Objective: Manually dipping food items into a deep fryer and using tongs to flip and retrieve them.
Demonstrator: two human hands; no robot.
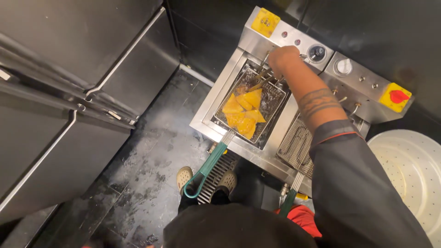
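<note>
My right hand (282, 59) over far end of left fryer basket (271, 94), fingers clenched round tongs (258, 80). Tong tips dip toward yellow triangular chips (243, 112) floating mid-basket. Left hand not in view. I'd keep wrist high above oil, nudge chips apart gently. Green basket handle (206, 169) juts near; right basket (296, 144) idle.

Dark grey sleeve (353, 183), banded forearm tattoo (319, 103), beige shoes (184, 177)

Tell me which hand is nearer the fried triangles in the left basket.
Right. The right hand holds tongs just above the fried triangles in the fryer basket. The left hand is out of view.
</note>
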